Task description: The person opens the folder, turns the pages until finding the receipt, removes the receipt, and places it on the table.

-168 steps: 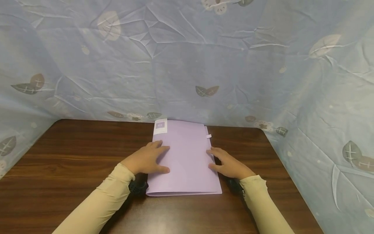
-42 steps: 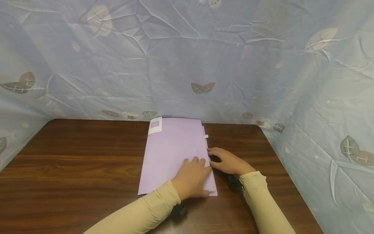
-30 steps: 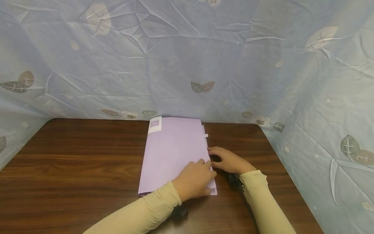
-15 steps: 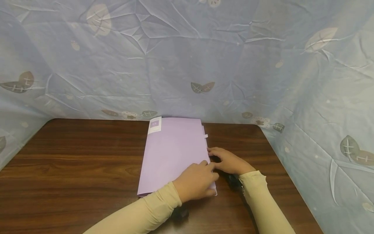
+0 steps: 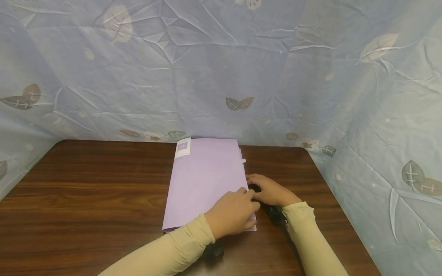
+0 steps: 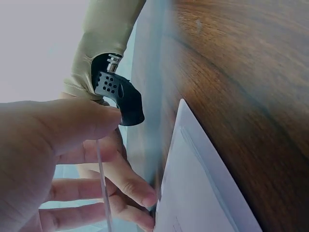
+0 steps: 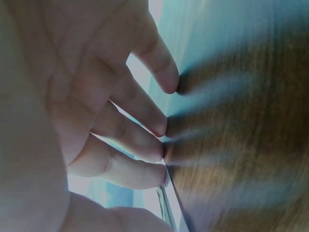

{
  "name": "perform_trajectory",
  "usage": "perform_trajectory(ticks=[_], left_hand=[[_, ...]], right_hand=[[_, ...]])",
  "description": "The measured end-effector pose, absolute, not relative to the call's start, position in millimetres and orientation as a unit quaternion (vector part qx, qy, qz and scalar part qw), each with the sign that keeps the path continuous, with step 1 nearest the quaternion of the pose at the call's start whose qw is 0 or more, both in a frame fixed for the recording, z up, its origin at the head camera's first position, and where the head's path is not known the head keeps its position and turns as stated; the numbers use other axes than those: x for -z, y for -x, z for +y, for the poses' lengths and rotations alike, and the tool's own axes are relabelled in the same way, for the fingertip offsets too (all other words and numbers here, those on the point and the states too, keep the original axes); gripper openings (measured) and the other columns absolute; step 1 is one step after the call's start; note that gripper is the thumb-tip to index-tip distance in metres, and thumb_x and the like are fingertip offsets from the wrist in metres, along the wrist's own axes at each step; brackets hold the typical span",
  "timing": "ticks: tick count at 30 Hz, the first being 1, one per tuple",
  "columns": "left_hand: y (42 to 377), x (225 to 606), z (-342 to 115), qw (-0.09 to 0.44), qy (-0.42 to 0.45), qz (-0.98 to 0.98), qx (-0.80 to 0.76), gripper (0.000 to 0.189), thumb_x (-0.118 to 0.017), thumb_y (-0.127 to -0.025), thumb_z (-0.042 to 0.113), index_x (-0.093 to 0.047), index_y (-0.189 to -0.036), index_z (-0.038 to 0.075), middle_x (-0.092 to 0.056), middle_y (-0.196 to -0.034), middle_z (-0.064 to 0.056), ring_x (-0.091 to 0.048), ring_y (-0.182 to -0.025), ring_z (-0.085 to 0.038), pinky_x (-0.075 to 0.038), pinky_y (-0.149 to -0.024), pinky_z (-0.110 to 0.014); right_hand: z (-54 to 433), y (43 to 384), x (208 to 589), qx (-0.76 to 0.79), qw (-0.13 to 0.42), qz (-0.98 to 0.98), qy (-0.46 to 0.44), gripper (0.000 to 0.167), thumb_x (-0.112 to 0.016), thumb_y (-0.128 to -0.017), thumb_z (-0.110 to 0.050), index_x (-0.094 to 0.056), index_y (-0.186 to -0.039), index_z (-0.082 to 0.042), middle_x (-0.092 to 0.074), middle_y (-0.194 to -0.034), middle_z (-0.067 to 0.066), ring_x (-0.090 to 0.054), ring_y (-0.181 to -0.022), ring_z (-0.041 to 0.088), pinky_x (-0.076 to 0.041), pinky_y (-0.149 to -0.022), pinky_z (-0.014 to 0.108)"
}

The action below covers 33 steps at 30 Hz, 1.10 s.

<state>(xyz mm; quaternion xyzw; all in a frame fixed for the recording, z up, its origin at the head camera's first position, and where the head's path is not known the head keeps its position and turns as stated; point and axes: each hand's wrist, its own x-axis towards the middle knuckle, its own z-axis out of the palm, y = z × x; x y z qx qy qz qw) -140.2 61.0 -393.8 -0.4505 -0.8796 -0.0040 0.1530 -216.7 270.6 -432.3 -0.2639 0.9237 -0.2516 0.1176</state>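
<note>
A light purple file folder (image 5: 207,168) lies on the table, its spine to the left and a white label (image 5: 182,147) at the top left corner. The left hand (image 5: 231,212) reaches across its lower right part and pinches the top cover's free edge between thumb and fingers. In the left wrist view that cover edge (image 6: 103,186) appears as a thin strip, raised apart from the pages (image 6: 188,188) below. At the folder's right side, the right hand (image 5: 271,189) rests with its fingertips on the table and against the folder's edge, fingers slightly bent.
A dark brown wooden table (image 5: 96,199) bears the folder. Behind and to the right hangs a wrinkled blue cloth (image 5: 207,76) with leaf prints. A small white tab (image 5: 243,161) sticks out of the folder's right edge. Black wrist cameras (image 5: 212,253) sit under the forearms.
The left hand has moved from the folder's left side to its lower right edge and now pinches the cover. The folder sits slightly further left in view. The right hand has barely moved.
</note>
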Motion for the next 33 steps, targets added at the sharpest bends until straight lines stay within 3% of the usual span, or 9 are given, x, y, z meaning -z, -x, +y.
perform_trajectory(ticks=[10, 16, 20, 26, 33], left_hand=[[141.7, 385.3, 58.9, 0.158, 0.442, -0.883, 0.004, 0.028, -0.075, -0.088, 0.05, -0.074, -0.096, 0.023, -0.066, -0.102, 0.004, -0.062, -0.09, -0.014, -0.054, -0.061, -0.028], [141.2, 378.8, 56.1, 0.156, 0.44, -0.884, 0.019, 0.036, -0.074, -0.088, 0.057, -0.073, -0.099, 0.023, -0.066, -0.107, 0.003, -0.062, -0.095, -0.014, -0.053, -0.061, -0.028], [141.3, 375.0, 55.1, 0.147, 0.441, -0.885, 0.029, 0.042, -0.072, -0.088, 0.064, -0.072, -0.1, 0.024, -0.065, -0.108, 0.004, -0.061, -0.098, -0.014, -0.054, -0.068, -0.03], [141.0, 367.7, 51.5, 0.144, 0.442, -0.884, 0.048, 0.045, -0.073, -0.085, 0.067, -0.067, -0.095, 0.023, -0.062, -0.106, 0.005, -0.06, -0.1, -0.014, -0.054, -0.082, -0.034], [142.8, 365.6, 51.9, 0.152, 0.443, -0.882, 0.043, 0.042, -0.072, -0.09, 0.059, -0.076, -0.11, 0.021, -0.066, -0.11, 0.001, -0.063, -0.1, -0.015, -0.056, -0.07, -0.031]], right_hand=[[271.1, 218.4, 433.5, 0.259, 0.117, 0.92, 0.269, 0.026, -0.066, -0.097, -0.014, -0.067, -0.122, -0.007, -0.051, -0.152, 0.019, -0.045, -0.142, 0.041, -0.037, -0.115, 0.059], [269.7, 216.8, 431.9, 0.262, 0.125, 0.925, 0.247, 0.043, -0.066, -0.099, -0.021, -0.061, -0.14, -0.006, -0.049, -0.154, 0.018, -0.044, -0.143, 0.042, -0.036, -0.115, 0.061], [268.2, 215.8, 432.0, 0.26, 0.123, 0.928, 0.237, 0.051, -0.068, -0.096, -0.022, -0.058, -0.143, -0.005, -0.05, -0.153, 0.018, -0.045, -0.142, 0.043, -0.035, -0.115, 0.062], [263.7, 215.5, 431.1, 0.261, 0.102, 0.924, 0.259, 0.036, -0.071, -0.092, -0.017, -0.066, -0.127, -0.01, -0.062, -0.135, 0.01, -0.059, -0.124, 0.03, -0.046, -0.106, 0.054], [263.8, 216.0, 430.9, 0.262, 0.092, 0.925, 0.259, 0.03, -0.07, -0.096, -0.022, -0.066, -0.124, -0.011, -0.064, -0.129, 0.008, -0.06, -0.118, 0.027, -0.049, -0.102, 0.052]])
